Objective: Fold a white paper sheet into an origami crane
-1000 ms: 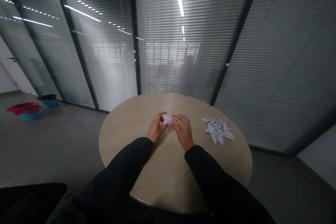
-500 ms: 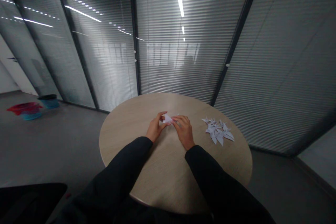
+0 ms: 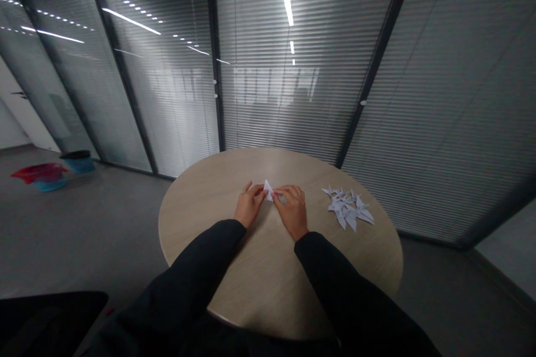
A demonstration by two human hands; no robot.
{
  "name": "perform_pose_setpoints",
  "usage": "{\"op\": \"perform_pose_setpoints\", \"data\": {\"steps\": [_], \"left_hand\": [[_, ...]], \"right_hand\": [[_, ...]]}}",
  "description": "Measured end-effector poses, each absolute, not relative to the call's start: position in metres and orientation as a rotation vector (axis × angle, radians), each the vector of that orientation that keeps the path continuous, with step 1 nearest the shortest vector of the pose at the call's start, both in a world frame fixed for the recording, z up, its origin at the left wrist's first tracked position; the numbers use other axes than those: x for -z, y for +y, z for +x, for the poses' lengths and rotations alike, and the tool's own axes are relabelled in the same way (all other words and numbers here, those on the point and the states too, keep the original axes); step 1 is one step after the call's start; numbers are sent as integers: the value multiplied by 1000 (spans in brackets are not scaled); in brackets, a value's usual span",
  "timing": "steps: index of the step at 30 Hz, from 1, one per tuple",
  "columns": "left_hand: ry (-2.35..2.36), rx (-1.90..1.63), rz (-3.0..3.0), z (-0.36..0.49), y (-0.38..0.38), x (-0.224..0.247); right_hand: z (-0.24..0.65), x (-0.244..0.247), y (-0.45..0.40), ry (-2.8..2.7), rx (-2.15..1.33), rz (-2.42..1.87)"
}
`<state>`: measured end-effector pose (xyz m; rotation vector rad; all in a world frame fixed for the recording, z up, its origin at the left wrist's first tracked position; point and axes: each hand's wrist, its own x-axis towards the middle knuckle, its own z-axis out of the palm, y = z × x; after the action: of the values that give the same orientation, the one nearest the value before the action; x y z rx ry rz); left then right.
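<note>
The left hand [image 3: 248,206] and right hand [image 3: 294,211] each pinch one side of the folded paper [image 3: 268,191] in their grip, over the bench [image 3: 268,273]; paper shapes [image 3: 349,215] lie piled to the right.

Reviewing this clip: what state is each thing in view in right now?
Left hand: pinching the paper's left side.
Right hand: pinching the paper's right side.
White paper: folded to a point, held between both hands.
Paper pile: folded, pointed pieces heaped loosely on the table.
Nearer bin: red bag over its rim.
Blinds: lowered.
</note>
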<state>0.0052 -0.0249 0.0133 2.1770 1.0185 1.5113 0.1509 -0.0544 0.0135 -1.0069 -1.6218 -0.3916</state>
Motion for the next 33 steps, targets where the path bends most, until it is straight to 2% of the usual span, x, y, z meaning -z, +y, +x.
{"op": "perform_pose_setpoints", "data": {"steps": [9,22,33], "left_hand": [[1121,-1486,1976,8,-38,-22],[1257,-1507,1962,6,-39,-27],[1135,-1535,1870,7,-37,-27]], "right_hand": [[145,-20,-63,-1721,540,-953],[141,-23,-68,-1827,550,-929],[142,-24,-69,-1856,537,-954]]}}
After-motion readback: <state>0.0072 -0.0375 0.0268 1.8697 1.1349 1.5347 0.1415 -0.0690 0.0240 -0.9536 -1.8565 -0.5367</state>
